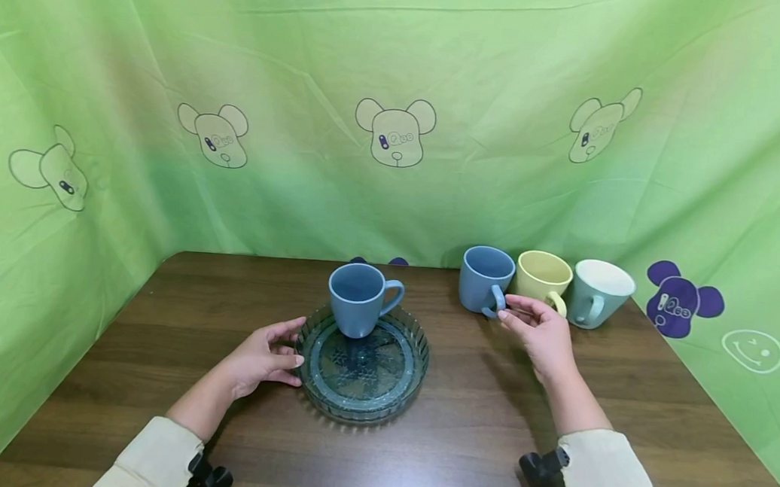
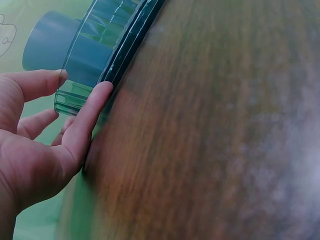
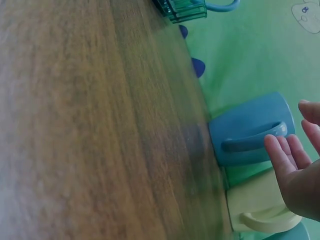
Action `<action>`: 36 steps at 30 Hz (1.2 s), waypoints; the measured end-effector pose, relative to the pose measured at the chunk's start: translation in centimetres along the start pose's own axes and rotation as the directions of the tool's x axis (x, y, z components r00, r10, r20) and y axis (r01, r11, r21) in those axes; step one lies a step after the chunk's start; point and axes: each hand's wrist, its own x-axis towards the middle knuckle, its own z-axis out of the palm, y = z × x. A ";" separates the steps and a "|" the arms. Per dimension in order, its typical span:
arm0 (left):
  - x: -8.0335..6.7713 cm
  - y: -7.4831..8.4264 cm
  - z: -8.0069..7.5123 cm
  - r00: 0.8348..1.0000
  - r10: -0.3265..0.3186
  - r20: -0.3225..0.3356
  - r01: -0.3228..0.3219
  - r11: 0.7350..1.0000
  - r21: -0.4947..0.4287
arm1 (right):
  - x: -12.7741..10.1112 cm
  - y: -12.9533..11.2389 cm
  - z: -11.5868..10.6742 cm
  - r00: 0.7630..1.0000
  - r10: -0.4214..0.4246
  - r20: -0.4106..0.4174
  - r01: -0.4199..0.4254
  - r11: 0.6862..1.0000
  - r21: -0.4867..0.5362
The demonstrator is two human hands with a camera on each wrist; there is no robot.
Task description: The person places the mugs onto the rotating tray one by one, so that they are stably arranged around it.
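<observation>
Nearing the right fingers (image 1: 520, 310) — blue mug's handle (image 1: 495, 300), just beside them.

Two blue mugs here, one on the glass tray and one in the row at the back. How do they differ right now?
The blue mug on the tray stands on the green glass tray; the blue mug in the row stands on the table beside the yellow mug.

The tray mug's handle points right, untouched; the row mug's handle faces the camera, at the right hand fingertips.

Both are upright and look alike in shape and colour.
</observation>
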 end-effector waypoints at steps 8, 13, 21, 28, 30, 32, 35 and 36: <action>-0.2 -0.1 0.2 1.000 0.010 -0.009 -0.010 1.000 -0.001 | 0.5 0.7 -0.4 0.999 0.051 -0.007 -0.051 0.999 -0.015; -0.4 0.0 0.3 1.000 0.012 -0.016 -0.011 1.000 0.005 | 0.8 1.0 -0.4 0.994 0.102 -0.036 -0.102 0.995 0.018; -0.4 -0.1 0.4 1.000 0.015 -0.023 -0.015 1.000 0.007 | 1.6 1.6 0.4 0.982 0.155 -0.106 -0.163 0.984 -0.077; -0.4 -0.2 0.4 1.000 0.014 -0.021 -0.014 1.000 0.008 | 2.0 2.0 0.9 0.977 0.147 -0.157 -0.178 0.961 -0.211; -0.4 -0.2 0.4 1.000 0.015 -0.022 -0.015 1.000 0.007 | 2.0 2.1 1.0 0.975 0.141 -0.169 -0.180 0.953 -0.243; -0.4 -0.2 0.4 1.000 0.014 -0.023 -0.014 1.000 0.009 | 2.1 2.1 1.0 0.974 0.138 -0.178 -0.185 0.941 -0.283; -0.4 -0.1 0.4 1.000 0.013 -0.025 -0.013 1.000 0.016 | 2.2 2.0 0.8 0.972 0.140 -0.186 -0.194 0.930 -0.312; -0.3 -0.1 0.4 1.000 0.013 -0.026 -0.012 1.000 0.017 | 2.2 2.0 0.7 0.971 0.142 -0.192 -0.197 0.930 -0.310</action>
